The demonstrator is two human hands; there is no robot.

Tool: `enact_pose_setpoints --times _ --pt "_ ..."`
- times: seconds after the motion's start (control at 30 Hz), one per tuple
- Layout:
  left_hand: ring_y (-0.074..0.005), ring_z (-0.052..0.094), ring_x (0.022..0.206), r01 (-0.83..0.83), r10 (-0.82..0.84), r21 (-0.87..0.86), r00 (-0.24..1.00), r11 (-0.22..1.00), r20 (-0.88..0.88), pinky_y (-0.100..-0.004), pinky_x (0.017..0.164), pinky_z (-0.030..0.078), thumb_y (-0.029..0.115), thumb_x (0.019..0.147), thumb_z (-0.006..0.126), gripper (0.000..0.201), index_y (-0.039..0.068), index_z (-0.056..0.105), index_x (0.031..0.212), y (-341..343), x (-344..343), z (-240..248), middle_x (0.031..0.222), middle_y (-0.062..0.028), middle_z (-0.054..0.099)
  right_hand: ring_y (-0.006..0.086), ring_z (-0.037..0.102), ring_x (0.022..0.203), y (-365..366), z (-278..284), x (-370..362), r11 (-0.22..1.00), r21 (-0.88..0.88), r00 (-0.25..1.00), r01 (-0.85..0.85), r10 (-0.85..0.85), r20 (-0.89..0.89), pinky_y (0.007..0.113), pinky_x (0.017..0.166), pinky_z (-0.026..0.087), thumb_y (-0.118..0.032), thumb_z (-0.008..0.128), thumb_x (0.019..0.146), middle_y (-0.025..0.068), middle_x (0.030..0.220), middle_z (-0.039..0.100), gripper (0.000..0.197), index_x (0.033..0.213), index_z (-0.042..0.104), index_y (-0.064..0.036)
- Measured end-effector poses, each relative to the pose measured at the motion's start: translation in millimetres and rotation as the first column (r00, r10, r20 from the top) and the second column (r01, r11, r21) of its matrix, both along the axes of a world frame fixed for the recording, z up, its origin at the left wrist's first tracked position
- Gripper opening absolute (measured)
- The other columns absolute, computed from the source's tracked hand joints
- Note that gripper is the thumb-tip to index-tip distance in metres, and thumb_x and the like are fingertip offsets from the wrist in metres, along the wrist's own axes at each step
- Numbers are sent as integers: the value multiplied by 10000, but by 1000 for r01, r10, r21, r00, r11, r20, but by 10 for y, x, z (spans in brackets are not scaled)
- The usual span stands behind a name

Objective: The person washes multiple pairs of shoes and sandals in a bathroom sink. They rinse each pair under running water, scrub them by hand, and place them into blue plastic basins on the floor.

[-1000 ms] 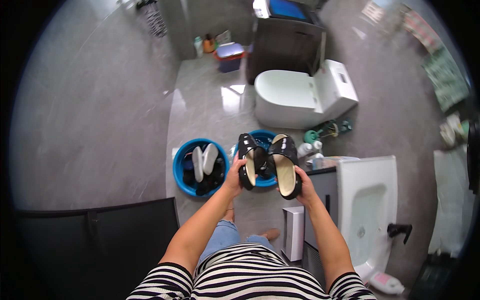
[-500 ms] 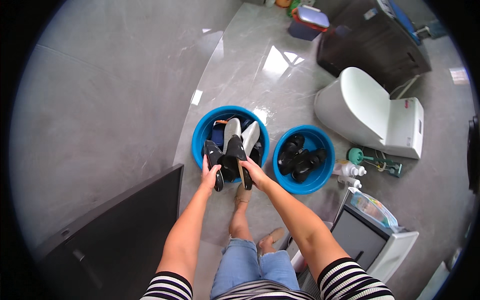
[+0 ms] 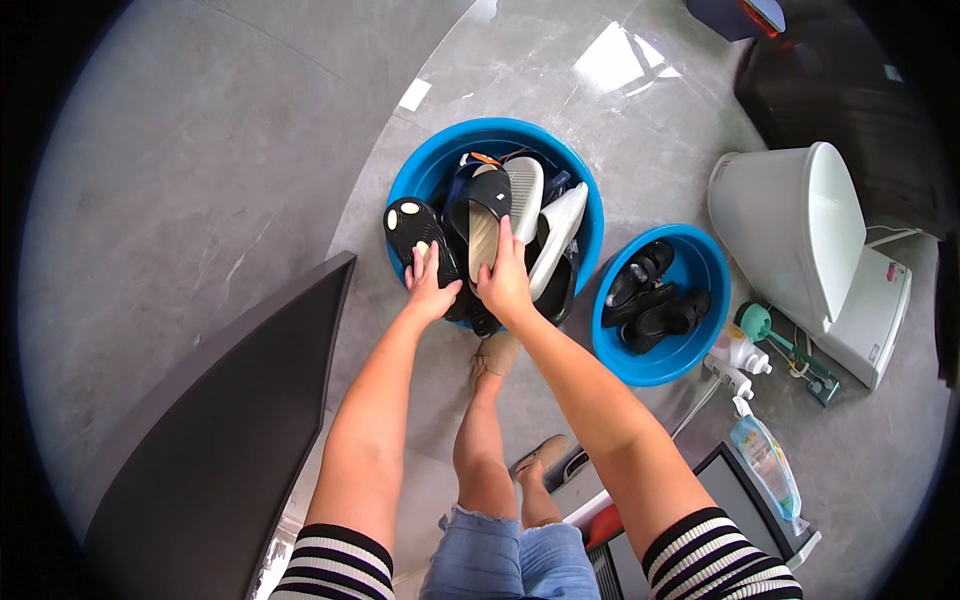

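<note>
A large blue basin holds a heap of slippers. My left hand grips a black slipper near one end; its ridged sole with pale oval patches faces up at the basin's left rim. In my right hand is a black slide with a beige footbed, pinched by its heel end, footbed upward. Just right of it lie a grey-white ridged slipper and a white slipper tilted on its side. A dark blue slipper with orange shows behind, partly hidden. More black footwear is underneath.
A smaller blue basin with black shoes stands to the right. Beyond are a white toilet, a green-headed tool and white bottles. A dark panel rises at left. My feet are close to the large basin.
My view has shifted nearer the large basin. The left slipper has turned sole up, and the right slide now shows its beige footbed lying over the heap.
</note>
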State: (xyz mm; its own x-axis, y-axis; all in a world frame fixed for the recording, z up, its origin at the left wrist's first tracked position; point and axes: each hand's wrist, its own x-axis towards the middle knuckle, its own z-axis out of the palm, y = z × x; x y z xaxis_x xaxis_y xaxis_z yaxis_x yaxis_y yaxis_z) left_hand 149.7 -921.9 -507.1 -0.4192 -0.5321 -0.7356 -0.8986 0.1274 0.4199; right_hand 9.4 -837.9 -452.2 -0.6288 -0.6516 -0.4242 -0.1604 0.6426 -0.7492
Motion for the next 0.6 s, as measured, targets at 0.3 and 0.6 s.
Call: enact_pose_setpoints --times 0.3,0.6 --pt "-374 310 1402 1 -96 -246 922 969 -375 -458 1135 263 84 803 668 817 132 272 1516 122 2 400 1502 -227 339 475 361 1298 288 496 -129 997 -63 986 32 -42 -160 481 1087 327 -34 632 793 308 1447 318 652 1407 414 -20" --pt "-377 484 1263 377 -389 -169 644 911 -659 -425 1075 380 64 810 630 552 27 500 1345 1428 -1700 1132 1343 -222 514 396 510 1223 2309 40 -933 814 71 802 576 -546 -244 421 1041 404 -221 707 818 262 1331 521 680 1406 437 -11"
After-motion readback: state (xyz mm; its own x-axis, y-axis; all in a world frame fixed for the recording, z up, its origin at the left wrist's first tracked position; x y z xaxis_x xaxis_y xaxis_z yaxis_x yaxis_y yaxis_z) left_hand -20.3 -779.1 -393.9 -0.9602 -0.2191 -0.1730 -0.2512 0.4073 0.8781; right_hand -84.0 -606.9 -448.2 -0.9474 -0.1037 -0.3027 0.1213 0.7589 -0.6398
